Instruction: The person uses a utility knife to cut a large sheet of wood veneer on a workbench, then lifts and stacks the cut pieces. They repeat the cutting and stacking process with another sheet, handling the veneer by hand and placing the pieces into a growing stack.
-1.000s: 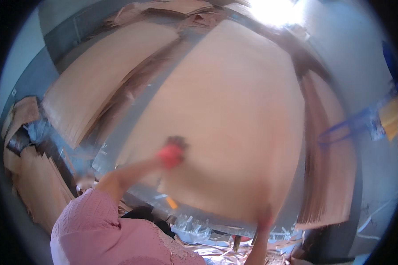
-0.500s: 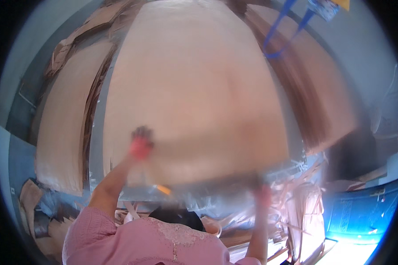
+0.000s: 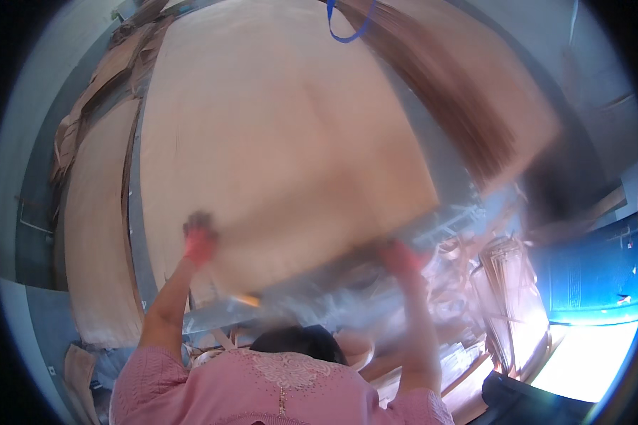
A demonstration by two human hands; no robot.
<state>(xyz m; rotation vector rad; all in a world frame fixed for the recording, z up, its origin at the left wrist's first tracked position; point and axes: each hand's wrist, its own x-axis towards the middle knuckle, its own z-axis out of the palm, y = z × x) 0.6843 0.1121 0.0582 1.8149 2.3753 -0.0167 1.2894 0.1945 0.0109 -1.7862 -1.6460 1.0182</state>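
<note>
A large pale sheet of wood veneer (image 3: 283,142) lies on a grey table (image 3: 319,287). My left hand (image 3: 200,237), in a red glove with dark fingers, rests flat on the sheet near its left front corner, fingers apart. At the sheet's front edge, toward the right, is my right hand (image 3: 403,258), also in a red glove. Motion smears its fingers, so whether they grip the edge cannot be made out. A small orange object (image 3: 247,300) lies by the front edge between my hands, its kind unclear.
Stacked veneer (image 3: 103,234) stands along the left, and another brown stack (image 3: 468,92) along the right. Veneer scraps (image 3: 503,283) crowd the near right, beside a blue drum (image 3: 595,276). A blue strap (image 3: 351,35) hangs over the far end.
The whole view has turned and shifted. My right hand has moved up from below the sheet's front edge to that edge. My left hand stays flat on the veneer.
</note>
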